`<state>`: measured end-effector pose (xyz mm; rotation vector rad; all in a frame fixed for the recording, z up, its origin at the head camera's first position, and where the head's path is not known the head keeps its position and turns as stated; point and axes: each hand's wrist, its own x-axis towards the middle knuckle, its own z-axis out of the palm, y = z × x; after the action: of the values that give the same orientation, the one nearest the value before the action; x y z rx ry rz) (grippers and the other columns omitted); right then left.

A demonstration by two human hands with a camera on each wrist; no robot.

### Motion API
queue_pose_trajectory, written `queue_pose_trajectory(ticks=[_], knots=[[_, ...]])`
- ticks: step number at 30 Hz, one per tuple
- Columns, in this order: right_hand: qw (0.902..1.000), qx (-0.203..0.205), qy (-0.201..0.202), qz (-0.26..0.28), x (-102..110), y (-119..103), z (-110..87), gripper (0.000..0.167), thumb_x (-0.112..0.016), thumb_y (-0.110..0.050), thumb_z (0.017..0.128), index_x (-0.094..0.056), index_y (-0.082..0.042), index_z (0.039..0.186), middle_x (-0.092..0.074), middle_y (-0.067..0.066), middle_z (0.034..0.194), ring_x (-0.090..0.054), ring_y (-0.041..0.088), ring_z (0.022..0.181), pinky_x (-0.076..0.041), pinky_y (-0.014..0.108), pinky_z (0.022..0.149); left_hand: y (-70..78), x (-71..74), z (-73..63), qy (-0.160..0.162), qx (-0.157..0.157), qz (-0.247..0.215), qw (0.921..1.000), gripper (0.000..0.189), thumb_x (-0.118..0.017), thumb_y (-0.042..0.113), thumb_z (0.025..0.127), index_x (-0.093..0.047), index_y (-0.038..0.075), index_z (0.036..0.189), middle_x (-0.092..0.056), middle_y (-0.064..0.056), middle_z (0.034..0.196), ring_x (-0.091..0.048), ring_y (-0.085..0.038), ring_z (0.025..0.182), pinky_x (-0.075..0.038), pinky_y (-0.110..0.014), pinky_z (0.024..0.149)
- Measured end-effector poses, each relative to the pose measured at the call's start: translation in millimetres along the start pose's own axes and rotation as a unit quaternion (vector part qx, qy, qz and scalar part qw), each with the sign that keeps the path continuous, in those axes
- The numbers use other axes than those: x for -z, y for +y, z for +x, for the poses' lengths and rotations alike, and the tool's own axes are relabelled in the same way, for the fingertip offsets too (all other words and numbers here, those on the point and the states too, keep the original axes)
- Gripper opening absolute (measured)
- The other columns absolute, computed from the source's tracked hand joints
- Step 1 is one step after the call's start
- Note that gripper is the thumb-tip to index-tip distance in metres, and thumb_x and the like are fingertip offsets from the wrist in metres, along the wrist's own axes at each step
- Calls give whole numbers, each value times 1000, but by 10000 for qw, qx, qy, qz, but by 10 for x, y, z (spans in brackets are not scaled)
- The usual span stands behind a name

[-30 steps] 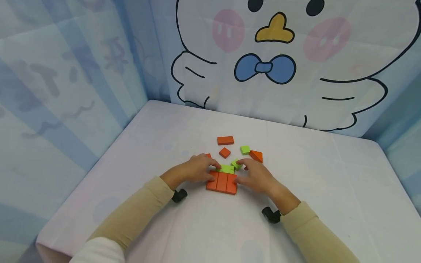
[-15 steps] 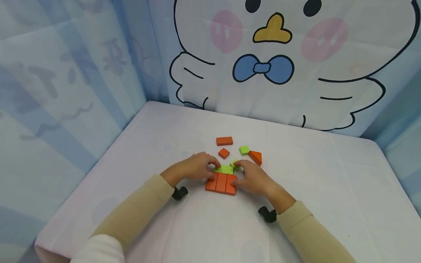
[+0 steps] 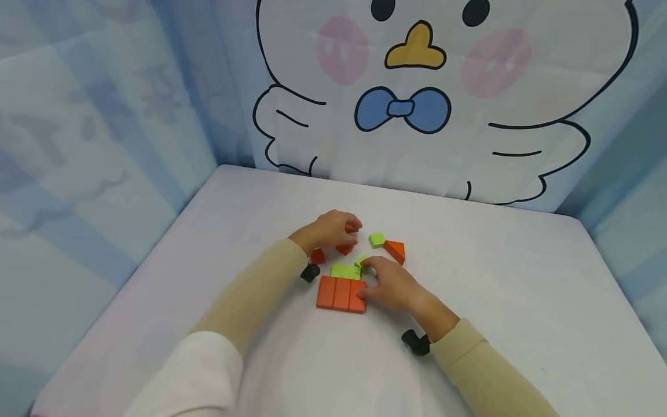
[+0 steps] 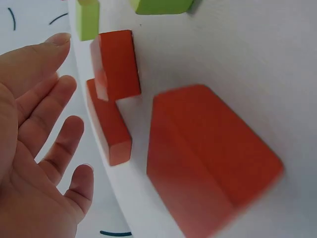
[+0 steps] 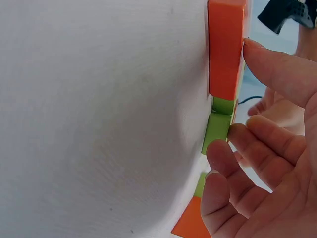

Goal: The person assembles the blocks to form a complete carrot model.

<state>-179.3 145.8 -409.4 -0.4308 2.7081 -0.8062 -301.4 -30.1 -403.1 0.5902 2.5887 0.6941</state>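
Observation:
Three orange blocks (image 3: 340,294) lie side by side in a flat row, with a green block (image 3: 344,271) along their far edge. My right hand (image 3: 398,286) rests at the row's right end. Its thumb touches an orange block (image 5: 226,49), and its fingertips are at a small green block (image 5: 216,133). My left hand (image 3: 330,229) hovers over the orange blocks farther back. In the left wrist view its fingers are loosely spread and apart from a long orange block (image 4: 111,131) and a squarer orange block (image 4: 121,64).
An orange block (image 3: 316,256) sits under the left wrist. Toward the back right lie a green cube (image 3: 377,240) and an orange triangular block (image 3: 395,251). White cloth covers the table (image 3: 484,301); a printed curtain (image 3: 406,150) hangs behind its far edge.
My left hand has left the row's left end and moved forward over the loose orange blocks at the back. The right hand stays at the row's right side.

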Motion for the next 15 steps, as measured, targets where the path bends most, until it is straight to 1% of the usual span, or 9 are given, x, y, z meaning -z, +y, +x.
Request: queue_pose_trajectory(ticks=[3, 6, 8, 12, 15], knots=[[10000, 22, 36, -41, -14, -1, -1, 59, -80, -27, 86, -57, -3, 136, -58, 9, 134, -56, 27, 116, -47, 46, 100, 43, -36, 96, 62, 33, 58, 10000, 43, -73, 27, 94, -62, 20, 135, -62, 1, 127, -53, -16, 109, -46, -34, 99], [9999, 25, 61, -82, -17, 10, -5, 59, -80, -27, 87, -57, -3, 135, -58, 9, 134, -56, 27, 116, -46, 47, 101, 95, -60, 168, 108, -27, 128, 9999, 41, -73, 27, 94, -63, 18, 133, -64, 1, 123, -56, -16, 108, -44, -36, 100], [9999, 36, 70, -102, -12, 11, -11, 59, -80, -28, 86, -57, -3, 135, -58, 9, 135, -56, 27, 118, -45, 47, 102, 130, -71, 205, 105, -86, 214, 9997, 39, -73, 26, 94, -64, 17, 131, -65, 1, 125, -57, -16, 112, -41, -38, 103], [9999, 86, 39, -107, -1, 14, -25, 60, -80, -29, 86, -57, -2, 135, -58, 10, 135, -55, 29, 122, -44, 47, 104, 189, -96, 267, 76, -217, 668, 9975, 38, -72, 29, 95, -65, 17, 130, -64, 4, 130, -52, -17, 125, -33, -44, 110], [9999, 82, 34, -101, 4, 21, -34, 60, -80, -29, 87, -57, -3, 135, -58, 10, 134, -55, 28, 122, -44, 48, 104, 239, -114, 301, 90, -340, 871, 9956, 37, -73, 32, 94, -66, 18, 128, -65, 6, 127, -50, -17, 125, -31, -46, 109]])
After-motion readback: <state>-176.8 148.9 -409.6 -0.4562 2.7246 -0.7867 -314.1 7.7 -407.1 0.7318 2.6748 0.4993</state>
